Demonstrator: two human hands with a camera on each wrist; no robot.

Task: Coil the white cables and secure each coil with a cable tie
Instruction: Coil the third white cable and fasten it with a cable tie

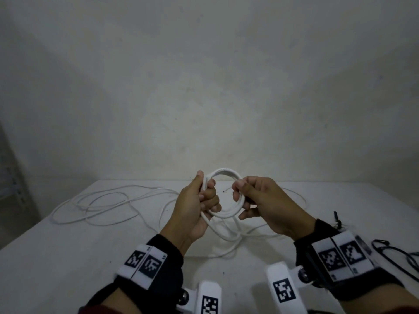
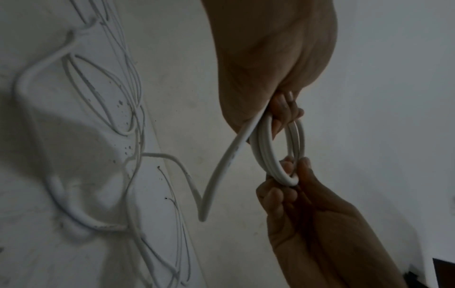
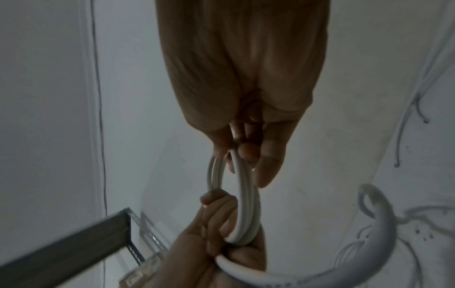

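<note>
A small coil of white cable (image 1: 225,171) is held upright above the white table (image 1: 68,268) by both hands. My left hand (image 1: 205,185) grips its left side with thumb and curled fingers. My right hand (image 1: 239,193) pinches its right side; a short cable end (image 1: 225,190) pokes into the coil's opening by that thumb. From the coil's bottom the loose cable (image 1: 102,200) trails down and spreads in loops over the table's left half. The left wrist view shows the coil (image 2: 267,154) edge-on between both hands. In the right wrist view the coil (image 3: 246,198) spans from my right fingers (image 3: 248,151) to the left hand (image 3: 219,212).
Thin black cable ties (image 1: 390,252) lie on the table at the right edge, one more (image 1: 337,219) just behind my right wrist. A plain wall stands behind the table. A metal shelf frame (image 3: 74,243) is off to the left.
</note>
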